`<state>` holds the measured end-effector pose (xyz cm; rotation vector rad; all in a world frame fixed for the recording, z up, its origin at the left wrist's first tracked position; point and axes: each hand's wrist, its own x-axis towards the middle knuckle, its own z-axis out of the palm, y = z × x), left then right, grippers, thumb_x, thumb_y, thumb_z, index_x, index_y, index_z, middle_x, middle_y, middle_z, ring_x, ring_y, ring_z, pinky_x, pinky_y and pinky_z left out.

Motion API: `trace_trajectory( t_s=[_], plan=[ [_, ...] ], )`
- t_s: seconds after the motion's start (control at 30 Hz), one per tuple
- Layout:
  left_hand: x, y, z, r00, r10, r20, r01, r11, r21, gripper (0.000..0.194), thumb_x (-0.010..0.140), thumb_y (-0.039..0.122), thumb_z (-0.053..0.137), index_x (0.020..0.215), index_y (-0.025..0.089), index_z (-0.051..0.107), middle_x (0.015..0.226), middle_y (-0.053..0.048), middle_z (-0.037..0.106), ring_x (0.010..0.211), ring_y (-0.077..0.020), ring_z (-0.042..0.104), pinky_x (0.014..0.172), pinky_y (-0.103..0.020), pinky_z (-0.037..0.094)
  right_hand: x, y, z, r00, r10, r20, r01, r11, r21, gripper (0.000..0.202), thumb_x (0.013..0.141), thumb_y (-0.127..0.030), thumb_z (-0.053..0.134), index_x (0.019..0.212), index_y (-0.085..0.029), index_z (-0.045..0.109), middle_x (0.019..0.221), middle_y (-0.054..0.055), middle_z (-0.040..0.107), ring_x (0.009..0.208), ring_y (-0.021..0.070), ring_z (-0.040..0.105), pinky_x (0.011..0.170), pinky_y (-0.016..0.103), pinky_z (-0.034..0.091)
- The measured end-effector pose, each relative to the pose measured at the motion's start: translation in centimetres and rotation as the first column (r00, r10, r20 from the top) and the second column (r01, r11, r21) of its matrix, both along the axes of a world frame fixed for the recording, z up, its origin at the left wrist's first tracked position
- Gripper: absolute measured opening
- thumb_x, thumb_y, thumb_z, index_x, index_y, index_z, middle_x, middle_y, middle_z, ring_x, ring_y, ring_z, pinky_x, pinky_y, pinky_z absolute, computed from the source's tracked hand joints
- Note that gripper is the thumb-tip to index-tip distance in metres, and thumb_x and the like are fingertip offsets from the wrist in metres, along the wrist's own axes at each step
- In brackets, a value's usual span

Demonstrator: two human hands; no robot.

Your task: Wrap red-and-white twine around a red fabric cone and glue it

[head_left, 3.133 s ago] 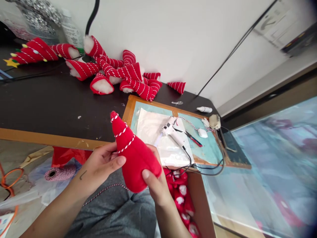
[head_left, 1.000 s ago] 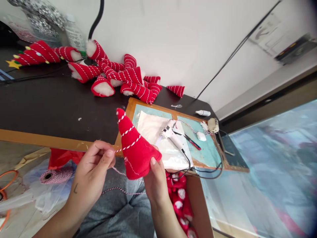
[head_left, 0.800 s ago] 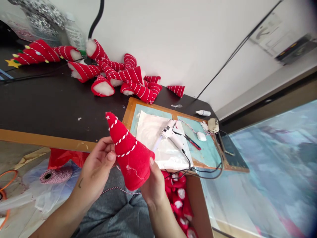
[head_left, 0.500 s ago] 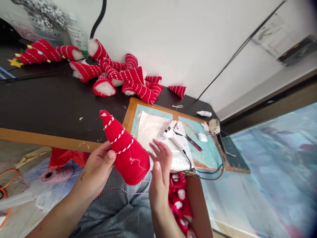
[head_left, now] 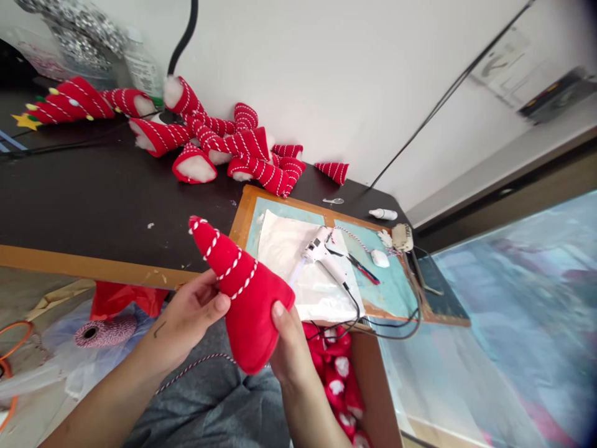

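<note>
A red felt cone [head_left: 252, 311] is held up over my lap, its tip pointing to the upper left. Red-and-white twisted cord winds around its narrow part; the wide end is plain red. My left hand [head_left: 191, 314] grips the cone along its left side, thumb on top. At the wide end, my right hand [head_left: 286, 345] presses its thumb on the felt, with its other fingers hidden behind. A length of cord [head_left: 200, 363] trails from beneath the cone across my lap. Beyond the hands, a white glue gun [head_left: 324, 255] lies on a white sheet [head_left: 280, 249].
Several cord-wrapped red cones [head_left: 247, 146] lie along the wall on the dark table [head_left: 93, 199]. An open box [head_left: 373, 379] of red pieces stands below the table edge. A cord spool [head_left: 106, 331] lies at left. Pliers [head_left: 364, 269] and a small white bottle [head_left: 383, 214] are at right.
My right hand has closed from open onto the cone's wide end. The cone has turned about its length, so a plain side now faces me and the loose white threads no longer show.
</note>
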<state>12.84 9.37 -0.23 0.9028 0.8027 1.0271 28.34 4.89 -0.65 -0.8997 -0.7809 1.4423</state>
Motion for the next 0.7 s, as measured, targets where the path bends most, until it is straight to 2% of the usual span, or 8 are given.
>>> trace_trajectory(
  t_s=[0.13, 0.23, 0.3, 0.37, 0.47, 0.57, 0.63, 0.7],
  plan=[
    [-0.2, -0.1, -0.4, 1.0, -0.025, -0.009, 0.025, 1.0, -0.005, 0.058, 0.065, 0.069, 0.094, 0.097, 0.023, 0.08, 0.102, -0.011, 0.083, 0.097, -0.0287, 0.079, 0.085, -0.034, 0.065, -0.1, 0.1, -0.1, 0.996, 0.079, -0.044, -0.083, 0.994, -0.072, 0.07, 0.094, -0.081, 0.055, 0.122, -0.02, 0.075, 0.112, 0.013, 0.082, 0.12, 0.0364, 0.075, 0.101, 0.055, 0.062],
    [-0.1, -0.3, -0.6, 0.999, 0.035, 0.006, -0.035, 0.999, -0.007, 0.054, 0.069, 0.063, 0.095, 0.104, 0.024, 0.081, 0.103, -0.009, 0.083, 0.096, -0.0277, 0.079, 0.087, -0.034, 0.065, 0.5, -0.4, 0.2, 0.996, -0.008, 0.092, 0.005, 1.0, 0.028, 0.073, 0.1, -0.081, 0.043, 0.138, -0.024, 0.066, 0.137, 0.012, 0.074, 0.136, 0.0322, 0.066, 0.117, 0.055, 0.052],
    [0.1, -0.3, -0.5, 0.997, 0.081, 0.0, -0.081, 0.997, -0.003, 0.054, 0.069, 0.061, 0.096, 0.107, 0.024, 0.081, 0.105, -0.009, 0.083, 0.099, -0.0286, 0.078, 0.089, -0.035, 0.065, 1.0, -0.8, 0.4, 0.959, -0.114, 0.259, 0.063, 0.978, 0.198, 0.076, 0.097, -0.08, 0.053, 0.154, -0.03, 0.052, 0.16, 0.01, 0.056, 0.149, 0.0309, 0.054, 0.126, 0.055, 0.042],
    [0.3, -0.2, -0.3, 0.993, 0.121, -0.009, -0.121, 0.993, 0.0, 0.055, 0.068, 0.061, 0.096, 0.106, 0.024, 0.081, 0.104, -0.009, 0.082, 0.101, -0.0296, 0.078, 0.088, -0.035, 0.065, 1.3, -1.1, 0.5, 0.883, -0.188, 0.431, 0.022, 0.932, 0.361, 0.087, 0.089, -0.071, 0.074, 0.16, -0.033, 0.042, 0.169, 0.01, 0.043, 0.156, 0.0334, 0.044, 0.13, 0.057, 0.035],
    [0.5, 0.0, 0.0, 0.993, 0.122, -0.002, -0.122, 0.993, 0.007, 0.057, 0.066, 0.063, 0.097, 0.103, 0.024, 0.081, 0.102, -0.01, 0.082, 0.099, -0.0299, 0.078, 0.085, -0.035, 0.065, 1.3, -1.0, 0.5, 0.792, -0.27, 0.547, 0.007, 0.901, 0.435, 0.079, 0.084, -0.045, 0.088, 0.152, -0.032, 0.05, 0.158, 0.01, 0.054, 0.149, 0.0334, 0.05, 0.126, 0.057, 0.04],
    [0.3, 0.1, -0.1, 0.996, 0.091, -0.021, -0.091, 0.996, 0.026, 0.058, 0.064, 0.064, 0.097, 0.102, 0.023, 0.08, 0.096, -0.009, 0.081, 0.089, -0.0272, 0.077, 0.077, -0.032, 0.065, 1.2, -0.5, 0.6, 0.872, -0.235, 0.429, 0.097, 0.943, 0.318, 0.06, 0.083, -0.045, 0.088, 0.135, -0.03, 0.061, 0.134, 0.007, 0.07, 0.121, 0.0288, 0.068, 0.107, 0.048, 0.056],
    [0.1, 0.1, -0.3, 0.999, 0.046, -0.025, -0.045, 0.999, 0.024, 0.059, 0.065, 0.065, 0.097, 0.103, 0.022, 0.08, 0.092, -0.009, 0.08, 0.08, -0.0248, 0.076, 0.069, -0.029, 0.063, 1.2, -0.2, 0.8, 0.956, -0.126, 0.264, 0.078, 0.98, 0.184, 0.057, 0.082, -0.053, 0.087, 0.128, -0.028, 0.065, 0.122, 0.006, 0.075, 0.109, 0.028, 0.072, 0.1, 0.046, 0.059],
    [-0.1, 0.1, -0.5, 1.0, -0.003, -0.004, 0.003, 1.0, -0.01, 0.061, 0.064, 0.067, 0.096, 0.102, 0.022, 0.08, 0.089, -0.009, 0.08, 0.075, -0.0239, 0.075, 0.066, -0.03, 0.063, 1.0, 0.0, 0.7, 0.996, -0.028, 0.09, 0.022, 0.998, 0.064, 0.056, 0.084, -0.061, 0.082, 0.125, -0.026, 0.069, 0.119, 0.007, 0.077, 0.11, 0.0299, 0.073, 0.103, 0.048, 0.058]
  ],
)
